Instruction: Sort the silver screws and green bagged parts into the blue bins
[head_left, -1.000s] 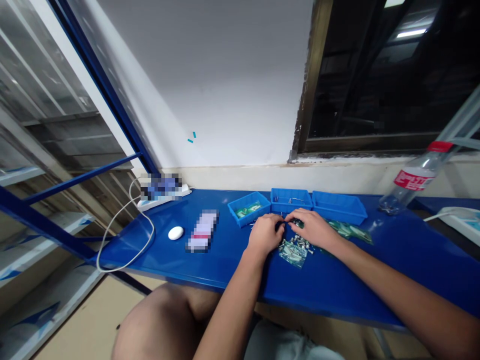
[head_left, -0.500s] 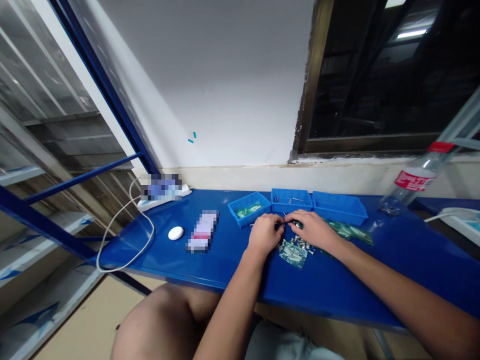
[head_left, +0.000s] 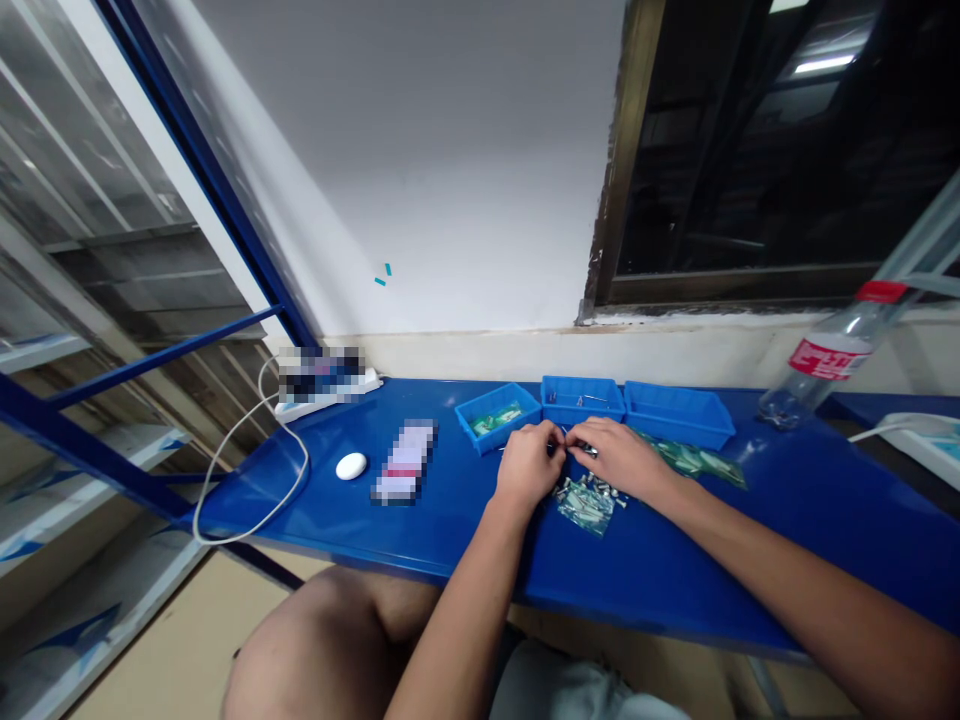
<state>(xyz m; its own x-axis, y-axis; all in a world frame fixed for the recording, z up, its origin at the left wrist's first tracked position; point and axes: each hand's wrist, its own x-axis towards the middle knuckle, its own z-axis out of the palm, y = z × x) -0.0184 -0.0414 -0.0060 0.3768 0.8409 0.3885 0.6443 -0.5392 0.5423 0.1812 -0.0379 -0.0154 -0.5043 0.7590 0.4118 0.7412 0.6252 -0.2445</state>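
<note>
My left hand [head_left: 531,462] and my right hand [head_left: 616,455] meet fingertip to fingertip over the blue table, just in front of the bins. The fingers of both are curled and closed; what sits between them is too small to name. A thin metallic piece sticks out by the left fingers. Right below the hands lie loose metal screws [head_left: 616,497] and a clear bag of small metal parts [head_left: 587,508]. Beyond the right wrist rest green-tinted plastic bags [head_left: 697,462]. The left blue bin [head_left: 491,440] holds similar bags, and the middle blue bin [head_left: 583,413] a few metal pieces.
A third blue bin [head_left: 679,432] stands at the right of the row. Leftward lie a blurred-out phone-like object [head_left: 405,460], a white oval case [head_left: 351,466] and a power strip [head_left: 330,400] with its cable. A plastic bottle [head_left: 829,345] stands at the right.
My right hand has shifted slightly left, and its fingers have come closer to my left hand's fingertips. The bins and bags stay in place.
</note>
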